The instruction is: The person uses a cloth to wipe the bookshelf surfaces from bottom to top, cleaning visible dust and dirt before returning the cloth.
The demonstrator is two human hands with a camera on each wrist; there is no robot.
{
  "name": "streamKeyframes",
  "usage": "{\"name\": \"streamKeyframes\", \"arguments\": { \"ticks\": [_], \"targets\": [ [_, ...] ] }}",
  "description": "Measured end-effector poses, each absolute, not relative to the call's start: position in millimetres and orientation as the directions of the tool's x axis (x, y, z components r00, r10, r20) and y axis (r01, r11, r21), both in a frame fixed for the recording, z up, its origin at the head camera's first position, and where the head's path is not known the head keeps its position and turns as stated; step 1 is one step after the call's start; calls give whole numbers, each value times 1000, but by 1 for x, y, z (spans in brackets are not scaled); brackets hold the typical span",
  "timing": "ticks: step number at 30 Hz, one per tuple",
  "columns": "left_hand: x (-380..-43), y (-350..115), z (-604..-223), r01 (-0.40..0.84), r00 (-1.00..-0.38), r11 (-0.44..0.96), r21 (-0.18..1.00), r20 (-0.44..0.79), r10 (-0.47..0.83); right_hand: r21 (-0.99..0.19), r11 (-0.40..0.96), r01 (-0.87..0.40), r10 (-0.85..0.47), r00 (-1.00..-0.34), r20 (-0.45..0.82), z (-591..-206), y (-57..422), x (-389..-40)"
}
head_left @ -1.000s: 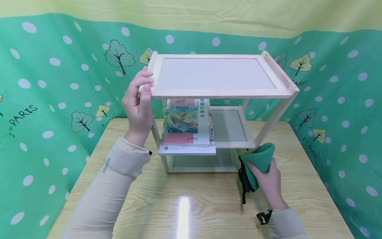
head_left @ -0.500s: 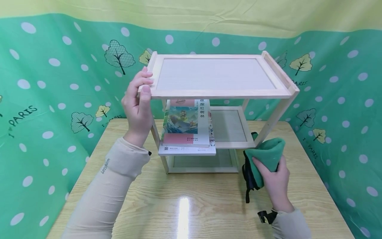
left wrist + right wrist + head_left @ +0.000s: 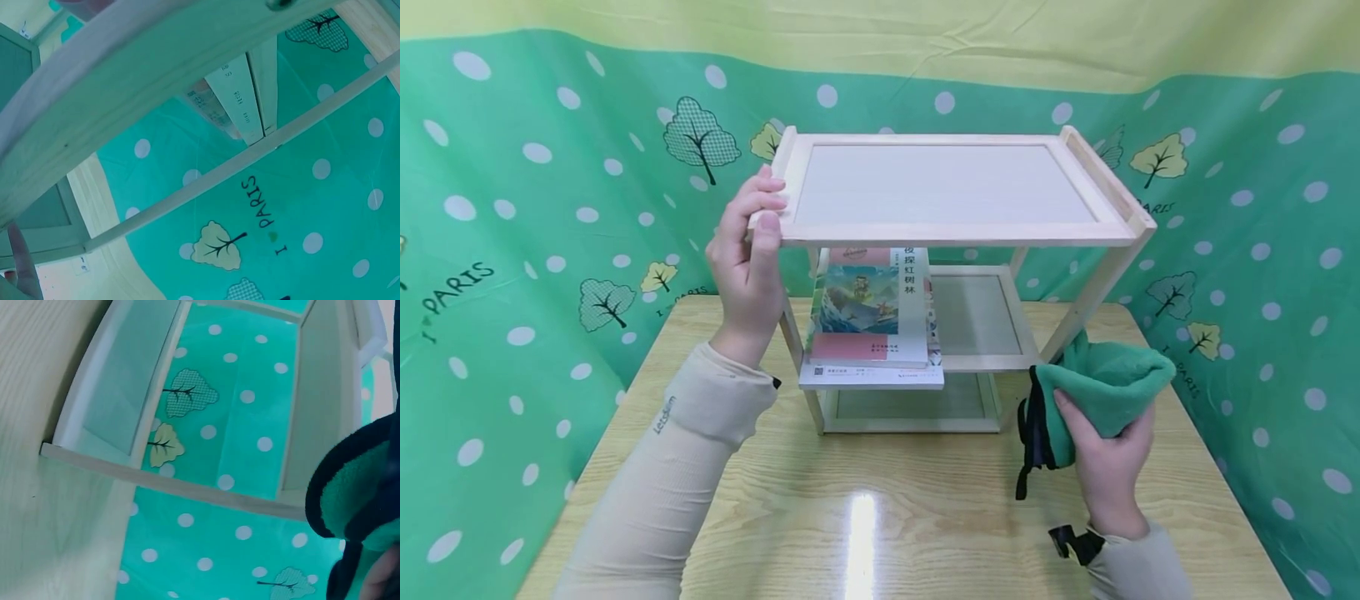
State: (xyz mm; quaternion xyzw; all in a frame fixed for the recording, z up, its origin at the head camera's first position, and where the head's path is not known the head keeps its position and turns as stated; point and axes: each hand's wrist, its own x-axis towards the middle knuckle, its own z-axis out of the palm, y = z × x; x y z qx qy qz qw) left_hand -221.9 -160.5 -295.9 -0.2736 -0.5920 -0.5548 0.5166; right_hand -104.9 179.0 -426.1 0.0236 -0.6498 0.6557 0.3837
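My left hand (image 3: 748,258) grips the front left corner of a pale wooden shelf rack (image 3: 955,234), fingers over the top edge and thumb at the front. My right hand (image 3: 1112,458) holds a folded green cloth (image 3: 1105,375) with black edging and a dangling black loop, beside the rack's front right leg. In the right wrist view the cloth (image 3: 356,481) shows at the right, hiding most of that hand. On the middle shelf's left side lies a stack of books (image 3: 872,308); the top one has a pink and blue cover.
The rack stands on a light wood-grain table (image 3: 790,517). Behind and around it hangs a green curtain (image 3: 550,250) with white dots and trees. A bottom shelf (image 3: 910,404) sits close to the tabletop. The books jut past the middle shelf's front edge.
My right hand has moved rightward with the green cloth, away from the rack's front right leg. My left hand, the rack and the books have stayed in place.
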Motion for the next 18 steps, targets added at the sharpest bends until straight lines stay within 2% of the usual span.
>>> {"name": "streamKeyframes", "arguments": {
  "ticks": [5,18],
  "targets": [
    [-222,-160,-296,895,-325,231,382,912,-249,-713,50,-699,481,-609,631,-416,169,-105],
    [-222,-159,-297,893,-341,213,397,904,-257,-518,-81,-851,508,-483,714,-399,143,-112]
  ]
}}
